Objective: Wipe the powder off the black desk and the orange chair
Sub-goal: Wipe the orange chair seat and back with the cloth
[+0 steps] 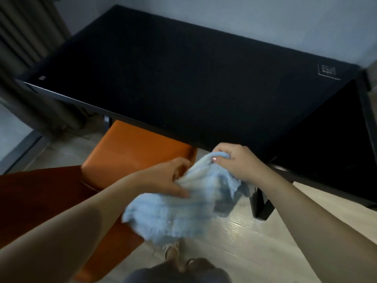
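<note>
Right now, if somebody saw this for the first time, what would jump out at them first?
The light blue cloth stands out, bunched in the lower middle: the left hand grips its left side and the right hand pinches its top edge. Behind it the big black desk fills the upper frame. The orange chair sits at lower left, reaching up to the desk's near edge.

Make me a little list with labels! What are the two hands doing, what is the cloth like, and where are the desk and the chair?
left hand: grips the cloth
right hand: grips the cloth's top edge
cloth: light blue, bunched, held in the air
desk: black, beyond the hands
chair: orange, left of the hands, seat partly under the desk
floor: pale wood
powder: none I can make out; the picture is dim
</note>
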`<state>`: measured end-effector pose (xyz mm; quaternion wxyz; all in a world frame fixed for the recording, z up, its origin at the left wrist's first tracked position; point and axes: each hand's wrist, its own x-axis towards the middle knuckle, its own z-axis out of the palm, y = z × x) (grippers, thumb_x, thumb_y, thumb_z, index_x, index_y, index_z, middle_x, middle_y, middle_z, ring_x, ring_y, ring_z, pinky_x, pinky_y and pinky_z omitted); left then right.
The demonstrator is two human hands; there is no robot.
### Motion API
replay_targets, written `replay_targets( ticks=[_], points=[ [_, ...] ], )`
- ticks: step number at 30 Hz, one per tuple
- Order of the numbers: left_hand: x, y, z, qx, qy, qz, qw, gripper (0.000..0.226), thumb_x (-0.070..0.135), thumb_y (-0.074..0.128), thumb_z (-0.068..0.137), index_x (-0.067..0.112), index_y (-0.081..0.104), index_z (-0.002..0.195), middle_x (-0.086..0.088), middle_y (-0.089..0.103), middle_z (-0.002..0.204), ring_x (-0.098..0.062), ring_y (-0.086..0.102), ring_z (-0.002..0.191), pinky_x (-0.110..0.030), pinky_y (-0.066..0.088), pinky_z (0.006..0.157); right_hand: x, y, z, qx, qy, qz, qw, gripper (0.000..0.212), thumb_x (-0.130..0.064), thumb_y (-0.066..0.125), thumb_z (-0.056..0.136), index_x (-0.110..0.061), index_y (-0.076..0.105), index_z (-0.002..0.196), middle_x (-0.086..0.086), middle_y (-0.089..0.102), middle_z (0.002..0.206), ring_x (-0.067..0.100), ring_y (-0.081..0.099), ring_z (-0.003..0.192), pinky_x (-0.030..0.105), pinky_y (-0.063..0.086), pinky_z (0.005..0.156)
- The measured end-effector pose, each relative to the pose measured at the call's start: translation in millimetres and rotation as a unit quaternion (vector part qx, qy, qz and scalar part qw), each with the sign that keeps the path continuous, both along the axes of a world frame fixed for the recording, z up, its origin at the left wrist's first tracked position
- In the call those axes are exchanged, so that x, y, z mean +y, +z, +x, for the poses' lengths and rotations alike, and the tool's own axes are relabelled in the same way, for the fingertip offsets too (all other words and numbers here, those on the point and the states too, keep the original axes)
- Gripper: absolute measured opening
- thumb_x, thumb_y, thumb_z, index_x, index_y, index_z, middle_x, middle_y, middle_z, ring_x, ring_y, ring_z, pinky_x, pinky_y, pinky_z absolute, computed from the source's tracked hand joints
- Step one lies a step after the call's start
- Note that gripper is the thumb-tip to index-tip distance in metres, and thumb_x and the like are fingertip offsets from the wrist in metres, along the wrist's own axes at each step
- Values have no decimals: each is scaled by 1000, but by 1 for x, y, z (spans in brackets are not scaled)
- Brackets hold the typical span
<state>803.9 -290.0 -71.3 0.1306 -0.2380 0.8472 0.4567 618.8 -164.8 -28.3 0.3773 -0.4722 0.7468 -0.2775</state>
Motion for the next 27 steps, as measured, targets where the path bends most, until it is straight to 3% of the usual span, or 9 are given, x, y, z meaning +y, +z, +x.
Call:
replay_targets(
  ticks=[2, 5, 11, 13, 16, 20, 22, 24, 27],
  points=[
    [-7, -12, 4, -80, -59, -60, 993, 27, 43, 72, 77, 35, 47, 81, 16, 51, 77, -7, 52, 73, -14, 34, 55, -7, -7, 4, -9, -5, -47, 999, 13, -22, 56, 90, -29, 63, 82, -7, 64, 79, 8, 60, 74, 23, 48, 64],
    [-21, -20, 10, -88, -10, -150, 985, 27, 50, 65, 78, 26, 53, 82, 10, 48, 79, -10, 48, 76, -21, 36, 60, -18, -14, 8, -2, -58, -130, 990, 15, -19, 57, 90, -29, 60, 79, -12, 62, 78, 0, 57, 72, 12, 45, 60],
    [-32, -25, 24, -85, 304, -106, 943, 32, 47, 64, 80, 22, 47, 90, 6, 57, 82, -14, 54, 77, -27, 39, 64, -47, -34, 2, -18, -71, -133, 988, 16, -22, 58, 90, -23, 54, 75, -8, 56, 73, 0, 54, 65, 14, 43, 56],
    [-19, -25, 19, -28, 458, -3, 888, 32, 40, 63, 81, 14, 56, 98, 3, 63, 85, -15, 59, 80, -28, 45, 66, -54, -44, 8, -48, 9, -102, 994, 21, -16, 64, 86, -22, 53, 70, -13, 52, 94, -5, 51, 84, 13, 41, 74],
    [3, -19, 6, 111, 591, 298, 742, 26, 12, 54, 87, 6, 60, 111, -9, 70, 89, -22, 67, 81, -31, 53, 60, -58, -58, 19, -177, 108, -62, 976, 26, -12, 75, 78, -29, 54, 78, -20, 33, 131, -16, 41, 112, 5, 35, 88],
    [26, -23, -7, 212, 579, 438, 654, 31, 8, 52, 91, 11, 57, 121, -21, 65, 114, -32, 64, 104, -46, 54, 84, -61, -87, 33, -280, 145, -34, 948, 65, -19, 82, 67, -50, 45, 111, -27, 55, 118, -5, 53, 113, 16, 48, 86],
    [30, -32, -4, 216, 591, 439, 641, 32, 10, 51, 92, 15, 55, 123, -18, 66, 115, -31, 64, 104, -47, 48, 92, -66, -101, 37, -267, 134, -26, 954, 59, -32, 79, 65, -49, 46, 112, -33, 59, 108, -8, 57, 104, 10, 48, 77],
    [32, -40, 4, 193, 606, 415, 650, 27, 15, 53, 92, 16, 57, 119, -13, 69, 105, -27, 66, 92, -39, 53, 83, -69, -117, 41, -258, 124, -2, 958, 52, -40, 75, 66, -45, 50, 111, -31, 62, 104, -7, 60, 99, 12, 49, 74],
    [35, -54, 20, 97, 651, 247, 711, 15, 26, 56, 92, 20, 62, 105, -2, 69, 99, -15, 66, 89, -31, 53, 76, -69, -142, 48, -220, 115, 49, 968, 45, -32, 73, 77, -42, 52, 115, -19, 65, 104, 0, 62, 99, 23, 52, 83]
  ],
)
